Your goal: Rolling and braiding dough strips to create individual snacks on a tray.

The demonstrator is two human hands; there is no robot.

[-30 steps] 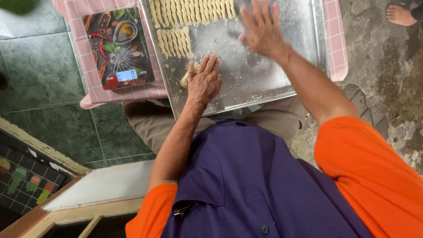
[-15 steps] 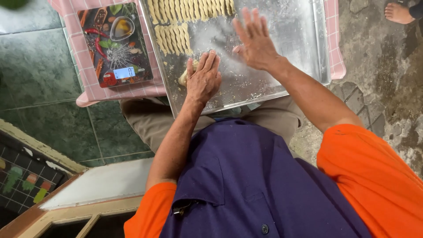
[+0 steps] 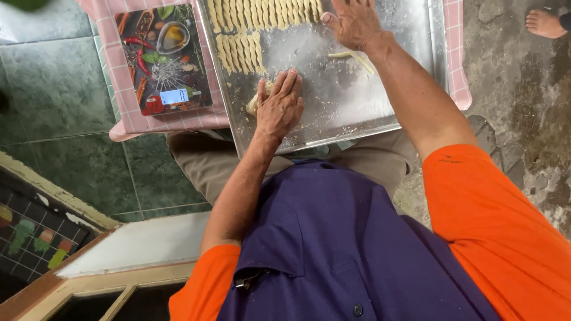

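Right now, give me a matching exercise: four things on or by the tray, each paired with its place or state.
Things:
1. left hand
2. right hand
3. scale
4. dough strip

Places or states:
A. on the pink table, left of the tray
B. lying alone mid-tray, below the right hand
C. palm down on a dough lump at the tray's near edge
D. at the tray's far edge, beside the dough rows

Pairs: 1-C, 2-D, 3-A, 4-B

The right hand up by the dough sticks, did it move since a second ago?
Yes. The right hand slid up the metal tray, away from the person, closer to the rows of twisted dough sticks. A rolled dough strip now lies uncovered below it.
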